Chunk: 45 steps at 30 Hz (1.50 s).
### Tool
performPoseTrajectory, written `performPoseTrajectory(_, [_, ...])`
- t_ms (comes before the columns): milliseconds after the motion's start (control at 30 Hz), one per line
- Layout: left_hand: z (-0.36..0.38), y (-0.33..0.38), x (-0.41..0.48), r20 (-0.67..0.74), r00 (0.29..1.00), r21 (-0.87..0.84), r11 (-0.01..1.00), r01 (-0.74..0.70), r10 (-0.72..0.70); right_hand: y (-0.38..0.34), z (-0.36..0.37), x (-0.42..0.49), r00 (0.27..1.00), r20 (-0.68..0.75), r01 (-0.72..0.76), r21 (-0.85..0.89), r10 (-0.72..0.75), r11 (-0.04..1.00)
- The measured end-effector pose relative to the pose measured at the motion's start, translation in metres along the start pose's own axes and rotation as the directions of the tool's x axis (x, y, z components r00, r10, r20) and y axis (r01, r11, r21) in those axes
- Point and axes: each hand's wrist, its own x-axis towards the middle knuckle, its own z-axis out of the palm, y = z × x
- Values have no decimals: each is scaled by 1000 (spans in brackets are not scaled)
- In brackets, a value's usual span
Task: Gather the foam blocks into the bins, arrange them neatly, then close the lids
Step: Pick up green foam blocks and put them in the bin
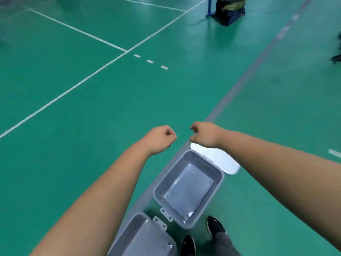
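Note:
Two grey plastic bins stand open on the green floor below my arms: one bin (219, 174) in the middle with nothing in it, and a second bin (129, 231) at the bottom edge, partly cut off. A white lid (219, 159) lies flat on the floor behind the middle bin, partly under my right forearm. My left hand (160, 137) is held out above the floor with its fingers curled into a fist and nothing in it. My right hand (204, 133) is beside it, fingers loosely curled, holding nothing. No foam blocks are in view.
My black shoes (215, 226) stand right beside the bins. A dark backpack (229, 12) leans by a blue post at the far top. White court lines (77, 30) and a grey stripe (239, 84) cross the green floor. A dark object (336, 58) shows at the right edge.

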Motion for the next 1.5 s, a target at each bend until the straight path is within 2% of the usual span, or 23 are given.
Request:
performPoseTrajectory(133, [52, 26, 4, 196, 977, 55, 994, -99, 87, 56, 18, -57, 983, -66, -169, 10, 169, 986])
performPoseTrajectory(300, [129, 85, 1, 415, 892, 112, 963, -245, 179, 133, 42, -144, 907, -95, -382, 222, 410, 897])
performPoseTrajectory(433, [201, 153, -14, 559, 789, 129, 913, -387, 256, 200, 64, -226, 794, -120, -524, 364, 596, 770])
performPoseTrajectory(600, [309, 232, -52, 737, 610, 118, 834, -539, 291, 278, 104, -341, 599, -115, -613, 571, 792, 547])
performPoseTrajectory(733, [404, 280, -94, 841, 478, 135, 757, -640, 254, 330, 151, -427, 436, -66, -615, 706, 897, 351])
performPoseTrajectory(800, [449, 296, -116, 876, 424, 143, 716, -683, 229, 352, 175, -465, 377, -36, -606, 746, 925, 276])
performPoseTrajectory(1033, [585, 330, -188, 952, 279, 158, 578, -801, 126, 423, 250, -571, 258, 52, -545, 832, 965, 102])
performPoseTrajectory(1200, [666, 345, -233, 974, 211, 135, 533, -835, 84, 462, 293, -629, 185, 100, -496, 868, 978, 5])
performPoseTrajectory(1400, [770, 323, -254, 994, 107, 110, 489, -865, -33, 506, 365, -662, 92, 180, -407, 904, 979, -128])
performPoseTrajectory(1500, [836, 297, -256, 994, 64, 97, 444, -891, -90, 533, 419, -673, 19, 223, -367, 908, 975, -201])
